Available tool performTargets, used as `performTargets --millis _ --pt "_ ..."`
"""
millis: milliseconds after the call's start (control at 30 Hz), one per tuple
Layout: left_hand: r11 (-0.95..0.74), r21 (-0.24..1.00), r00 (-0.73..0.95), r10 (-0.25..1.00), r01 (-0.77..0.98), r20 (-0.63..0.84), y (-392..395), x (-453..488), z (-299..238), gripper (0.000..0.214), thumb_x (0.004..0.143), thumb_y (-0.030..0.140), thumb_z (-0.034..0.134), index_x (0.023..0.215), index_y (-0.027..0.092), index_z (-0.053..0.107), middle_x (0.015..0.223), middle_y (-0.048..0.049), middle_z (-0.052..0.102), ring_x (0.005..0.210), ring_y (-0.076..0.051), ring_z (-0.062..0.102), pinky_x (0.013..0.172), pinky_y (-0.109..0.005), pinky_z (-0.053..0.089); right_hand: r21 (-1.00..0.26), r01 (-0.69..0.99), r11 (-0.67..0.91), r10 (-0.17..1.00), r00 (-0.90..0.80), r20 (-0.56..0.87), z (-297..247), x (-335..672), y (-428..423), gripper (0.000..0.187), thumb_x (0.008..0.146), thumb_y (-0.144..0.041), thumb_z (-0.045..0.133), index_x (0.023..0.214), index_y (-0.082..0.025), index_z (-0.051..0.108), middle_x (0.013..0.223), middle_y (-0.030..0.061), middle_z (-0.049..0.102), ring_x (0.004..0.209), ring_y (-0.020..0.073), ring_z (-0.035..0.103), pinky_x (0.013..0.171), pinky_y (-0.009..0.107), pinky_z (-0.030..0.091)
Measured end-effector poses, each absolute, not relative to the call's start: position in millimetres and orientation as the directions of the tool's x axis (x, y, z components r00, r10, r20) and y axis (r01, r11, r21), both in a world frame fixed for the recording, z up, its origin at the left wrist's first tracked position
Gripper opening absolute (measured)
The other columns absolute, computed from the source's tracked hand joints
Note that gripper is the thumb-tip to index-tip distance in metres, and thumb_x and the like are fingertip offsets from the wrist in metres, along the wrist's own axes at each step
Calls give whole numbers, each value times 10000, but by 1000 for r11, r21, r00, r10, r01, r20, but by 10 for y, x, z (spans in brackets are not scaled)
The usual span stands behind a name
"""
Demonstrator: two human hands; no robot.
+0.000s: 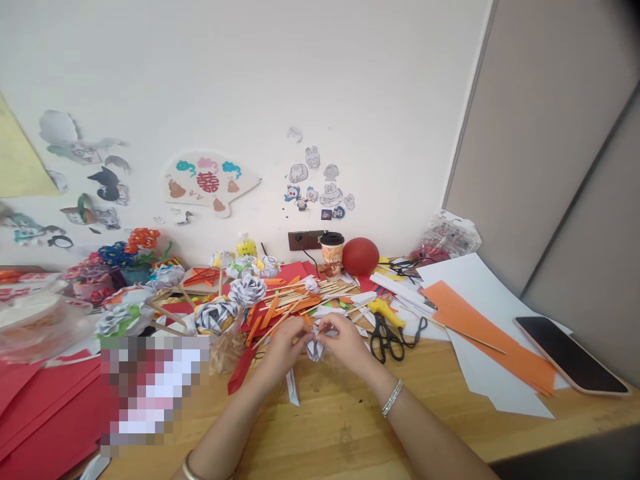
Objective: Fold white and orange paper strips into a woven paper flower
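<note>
Between my two hands is a small white paper flower (315, 351), low over the front of the wooden table. My left hand (290, 341) pinches it from the left with the fingertips. From the other side my right hand (344, 339) closes thumb and fingers on its upper part. Fingers cover the top of the flower, so the exact grip is partly hidden. A folded white paper strip (293, 388) lies just below my left hand. Finished-looking paper roses (216, 315) on sticks stand to the left.
Wooden sticks (320, 293) and orange strips lie behind my hands. Black scissors (386, 339) and a yellow glue gun (387, 311) are to the right. Farther right are orange paper (493, 340) and a phone (570, 353). A cup (331, 257) and red balloon (361, 257) stand by the wall.
</note>
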State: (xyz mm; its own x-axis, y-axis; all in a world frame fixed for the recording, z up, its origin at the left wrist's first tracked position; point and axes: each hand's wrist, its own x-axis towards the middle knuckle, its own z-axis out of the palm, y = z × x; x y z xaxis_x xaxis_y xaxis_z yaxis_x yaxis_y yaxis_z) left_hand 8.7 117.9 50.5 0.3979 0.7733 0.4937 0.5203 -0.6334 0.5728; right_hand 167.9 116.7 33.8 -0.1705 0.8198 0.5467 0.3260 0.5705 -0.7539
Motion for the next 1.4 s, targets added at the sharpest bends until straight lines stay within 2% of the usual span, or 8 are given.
performTargets --millis 200,400,600,667,833,967,1233,1400 --pt "-663 547 420 748 510 514 1200 82 488 150 762 227 491 638 155 534 646 -7 532 657 -131 475 623 -230 369 -727 374 576 813 -165 559 366 1695 1169 121 648 -98 624 710 -179 558 748 -3 562 746 147 504 697 262 381" --pt "-537 757 419 825 371 379 1244 55 437 131 721 254 552 655 142 559 686 -22 579 670 -133 524 642 -238 405 -624 410 665 745 -312 589 430 1798 1173 108 636 -173 678 694 -194 588 794 -4 538 828 154 484 761 280 349" --pt "-349 876 432 882 334 187 1325 40 423 151 661 269 598 709 129 566 640 1 567 600 -114 512 574 -221 408 -735 405 543 840 -249 483 396 1756 1153 64 659 -137 625 671 -174 573 699 -16 565 701 133 512 641 231 376" --pt "-355 855 421 888 377 183 1337 30 416 127 661 253 585 683 130 562 618 5 560 588 -111 503 567 -217 400 -725 432 536 844 -241 480 385 1722 1134 61 665 -135 615 674 -174 569 702 -14 570 695 134 513 629 228 375" --pt "-501 694 422 855 517 303 1259 44 453 61 689 190 512 665 149 550 649 -3 564 624 -123 499 580 -217 379 -549 553 627 757 -265 597 380 1686 1104 92 661 -132 628 643 -177 550 719 1 578 768 157 493 672 248 351" --pt "-610 546 451 792 575 411 1197 50 489 104 715 177 471 641 159 542 649 -3 551 633 -122 482 599 -222 369 -569 552 609 772 -252 583 364 1682 1111 80 678 -132 610 660 -182 550 704 -5 567 724 146 494 655 244 348" --pt "-519 706 423 843 481 332 1230 36 453 101 707 212 501 665 147 566 646 -4 577 610 -116 512 563 -208 392 -749 404 525 850 -285 443 336 1730 1160 82 669 -148 605 737 -179 572 766 -6 576 738 138 511 653 233 375" --pt "-507 674 420 854 537 307 1180 73 473 76 667 183 508 599 151 513 606 11 552 580 -108 492 531 -199 378 -773 398 494 864 -321 388 296 1719 1167 47 670 -148 585 699 -175 561 668 -26 560 624 114 507 570 209 369"
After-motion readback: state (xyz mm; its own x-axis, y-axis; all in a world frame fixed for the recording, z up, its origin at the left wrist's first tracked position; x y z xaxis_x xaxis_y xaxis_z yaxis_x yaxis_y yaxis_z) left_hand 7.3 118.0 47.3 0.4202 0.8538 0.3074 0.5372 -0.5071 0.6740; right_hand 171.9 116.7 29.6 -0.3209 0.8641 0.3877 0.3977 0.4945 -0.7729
